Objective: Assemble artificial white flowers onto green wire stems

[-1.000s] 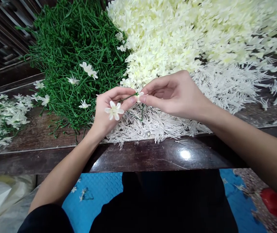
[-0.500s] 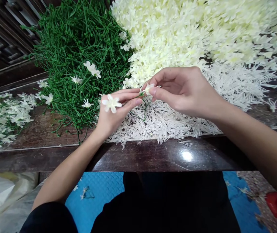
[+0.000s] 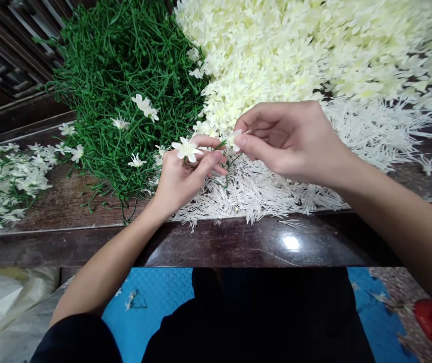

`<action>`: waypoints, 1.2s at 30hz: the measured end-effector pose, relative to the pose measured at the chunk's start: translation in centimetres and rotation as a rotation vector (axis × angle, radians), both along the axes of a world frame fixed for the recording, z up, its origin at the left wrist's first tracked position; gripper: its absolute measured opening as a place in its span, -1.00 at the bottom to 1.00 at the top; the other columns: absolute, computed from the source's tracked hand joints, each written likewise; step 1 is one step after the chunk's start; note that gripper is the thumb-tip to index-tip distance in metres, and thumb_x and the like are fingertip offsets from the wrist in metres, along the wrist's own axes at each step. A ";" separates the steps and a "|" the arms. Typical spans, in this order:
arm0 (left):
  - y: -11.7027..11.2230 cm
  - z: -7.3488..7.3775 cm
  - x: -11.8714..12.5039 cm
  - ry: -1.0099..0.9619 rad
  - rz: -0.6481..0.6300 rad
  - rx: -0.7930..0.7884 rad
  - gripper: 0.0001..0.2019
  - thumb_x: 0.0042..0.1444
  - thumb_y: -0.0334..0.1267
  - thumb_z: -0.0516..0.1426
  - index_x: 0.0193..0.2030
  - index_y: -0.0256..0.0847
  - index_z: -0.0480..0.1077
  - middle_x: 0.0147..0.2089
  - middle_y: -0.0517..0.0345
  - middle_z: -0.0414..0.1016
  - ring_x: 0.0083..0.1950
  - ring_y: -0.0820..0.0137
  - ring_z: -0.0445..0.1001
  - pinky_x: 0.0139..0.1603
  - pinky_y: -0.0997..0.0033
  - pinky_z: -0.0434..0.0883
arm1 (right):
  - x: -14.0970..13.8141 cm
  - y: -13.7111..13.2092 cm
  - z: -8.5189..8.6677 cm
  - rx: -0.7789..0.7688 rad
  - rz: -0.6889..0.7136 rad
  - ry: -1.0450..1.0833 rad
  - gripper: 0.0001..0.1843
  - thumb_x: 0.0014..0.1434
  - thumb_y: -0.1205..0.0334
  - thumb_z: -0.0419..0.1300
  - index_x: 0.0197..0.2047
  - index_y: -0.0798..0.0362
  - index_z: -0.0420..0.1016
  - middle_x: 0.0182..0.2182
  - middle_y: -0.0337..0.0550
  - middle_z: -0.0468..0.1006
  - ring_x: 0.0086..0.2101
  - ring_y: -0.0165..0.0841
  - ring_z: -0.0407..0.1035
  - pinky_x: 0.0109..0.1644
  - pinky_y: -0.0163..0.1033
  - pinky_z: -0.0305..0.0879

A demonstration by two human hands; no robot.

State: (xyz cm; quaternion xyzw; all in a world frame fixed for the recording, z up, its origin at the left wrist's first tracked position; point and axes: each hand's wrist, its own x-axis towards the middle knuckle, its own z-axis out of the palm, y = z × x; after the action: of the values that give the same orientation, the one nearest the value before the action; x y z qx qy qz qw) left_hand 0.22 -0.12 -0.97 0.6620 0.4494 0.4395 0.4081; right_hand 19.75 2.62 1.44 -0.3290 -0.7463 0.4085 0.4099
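My left hand (image 3: 185, 174) is closed on the thin green stem (image 3: 234, 162) of an artificial flower. One white blossom (image 3: 186, 149) of this stem shows above the thumb and fingers. At another tip of the stem, my right hand (image 3: 291, 143) pinches a second white blossom (image 3: 233, 139) between thumb and forefinger. Both hands hover over a heap of white stamen pieces (image 3: 261, 194). Behind them spreads a large pile of cream petals (image 3: 276, 55). How far the blossom is seated on the stem tip is hidden by my fingers.
A tangled mound of green stems (image 3: 125, 75) rises at the back left, with a few white flowers on it. Assembled flowers (image 3: 15, 176) lie at the far left. The dark wooden table edge (image 3: 238, 242) runs in front of me, above a blue mat (image 3: 159, 287).
My left hand has turned and its fingers have curled, so the blossom on it has shifted right and up. My right hand has stayed nearly in place, still pinching the other blossom.
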 end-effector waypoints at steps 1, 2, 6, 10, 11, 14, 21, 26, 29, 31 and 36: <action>-0.1 0.0 0.0 0.007 -0.002 0.002 -0.82 0.24 -0.20 0.20 -0.12 -0.25 0.42 -0.30 0.08 0.66 -0.37 0.37 0.68 -0.43 0.51 0.60 | 0.0 0.0 0.1 0.004 -0.014 -0.005 -0.90 0.13 0.41 0.27 -0.36 0.04 0.45 -0.52 -0.25 0.39 -0.55 -0.42 0.23 -0.54 -0.22 0.08; -0.1 0.1 -0.1 0.015 -0.002 0.009 -0.83 0.24 -0.21 0.20 -0.11 -0.25 0.43 -0.30 0.07 0.66 -0.37 0.37 0.68 -0.42 0.51 0.61 | 0.0 -0.1 0.2 0.011 -0.024 -0.004 -0.89 0.13 0.41 0.27 -0.37 0.04 0.44 -0.53 -0.26 0.38 -0.56 -0.43 0.21 -0.54 -0.22 0.08; 0.0 0.1 -0.2 0.063 -0.007 0.055 -0.85 0.24 -0.25 0.19 -0.10 -0.25 0.47 -0.31 0.09 0.65 -0.39 0.38 0.67 -0.42 0.49 0.62 | 0.2 0.0 0.3 0.052 -0.025 -0.002 -0.88 0.13 0.42 0.27 -0.38 0.04 0.44 -0.53 -0.26 0.39 -0.57 -0.45 0.20 -0.55 -0.24 0.08; 0.1 -0.1 -0.3 0.071 -0.002 0.093 -0.85 0.25 -0.30 0.17 -0.09 -0.28 0.48 -0.33 0.09 0.65 -0.41 0.40 0.66 -0.43 0.52 0.61 | 0.2 0.1 -0.1 0.041 -0.014 -0.042 -0.90 0.12 0.36 0.29 -0.37 0.03 0.45 -0.47 -0.21 0.46 -0.50 -0.40 0.30 -0.50 -0.22 0.18; 0.1 -0.1 -0.3 0.068 -0.007 0.100 -0.85 0.25 -0.31 0.17 -0.08 -0.28 0.48 -0.33 0.09 0.65 -0.41 0.41 0.66 -0.42 0.52 0.61 | 0.2 0.2 -0.2 0.037 -0.011 -0.047 -0.90 0.11 0.35 0.29 -0.37 0.02 0.45 -0.47 -0.21 0.46 -0.49 -0.38 0.32 -0.49 -0.21 0.20; 0.1 -0.3 -0.4 0.065 -0.035 0.156 -0.86 0.24 -0.32 0.18 -0.09 -0.28 0.49 -0.32 0.09 0.65 -0.38 0.41 0.66 -0.39 0.51 0.61 | 0.1 0.2 -0.6 0.045 -0.007 -0.068 -0.92 0.12 0.33 0.28 -0.36 0.02 0.45 -0.46 -0.18 0.48 -0.48 -0.34 0.35 -0.46 -0.17 0.24; -0.1 0.0 -0.2 0.115 -0.011 0.177 -0.89 0.25 -0.26 0.18 -0.22 -0.25 0.48 -0.33 0.12 0.66 -0.36 0.43 0.65 -0.32 0.46 0.63 | -0.2 -0.2 -0.8 0.067 0.017 -0.093 -0.89 0.20 0.30 0.23 -0.39 0.01 0.48 -0.43 -0.12 0.54 -0.43 -0.27 0.42 -0.36 -0.09 0.38; -0.1 -0.2 -0.3 0.147 0.034 0.255 -0.87 0.25 -0.22 0.19 -0.23 -0.24 0.46 -0.34 0.11 0.66 -0.37 0.44 0.65 -0.36 0.50 0.60 | -0.3 -0.5 -0.7 0.070 -0.008 -0.056 -0.84 0.20 0.26 0.27 -0.43 -0.01 0.54 -0.45 -0.16 0.58 -0.46 -0.29 0.46 -0.35 -0.12 0.46; -0.1 -0.4 -0.4 0.194 0.059 0.350 -0.90 0.26 -0.24 0.19 -0.24 -0.23 0.45 -0.38 0.15 0.65 -0.38 0.45 0.65 -0.36 0.51 0.58 | -0.4 -0.6 -0.6 0.066 -0.018 -0.037 -0.82 0.20 0.25 0.28 -0.46 -0.02 0.55 -0.46 -0.17 0.60 -0.45 -0.28 0.50 -0.35 -0.13 0.51; -0.2 -0.6 -0.4 0.224 0.071 0.403 -0.91 0.27 -0.26 0.18 -0.23 -0.22 0.43 -0.39 0.17 0.64 -0.37 0.46 0.65 -0.35 0.51 0.56 | -0.4 -0.7 -0.7 0.059 -0.029 -0.014 -0.82 0.19 0.26 0.29 -0.46 -0.02 0.56 -0.47 -0.17 0.62 -0.45 -0.28 0.51 -0.36 -0.14 0.53; -0.3 -0.8 -0.4 0.305 0.108 0.525 -0.92 0.28 -0.28 0.16 -0.25 -0.21 0.41 -0.39 0.21 0.63 -0.41 0.51 0.61 -0.41 0.56 0.50 | -0.4 -0.8 -0.8 0.045 -0.019 0.030 -0.86 0.15 0.27 0.34 -0.45 -0.02 0.58 -0.47 -0.18 0.63 -0.46 -0.29 0.53 -0.37 -0.16 0.56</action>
State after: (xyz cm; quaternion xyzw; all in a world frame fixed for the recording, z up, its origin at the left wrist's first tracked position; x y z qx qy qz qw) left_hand -0.17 -0.40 -1.72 0.7783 0.4110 0.4575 0.1270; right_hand 19.30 1.78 0.61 -0.3207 -0.7459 0.3925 0.4321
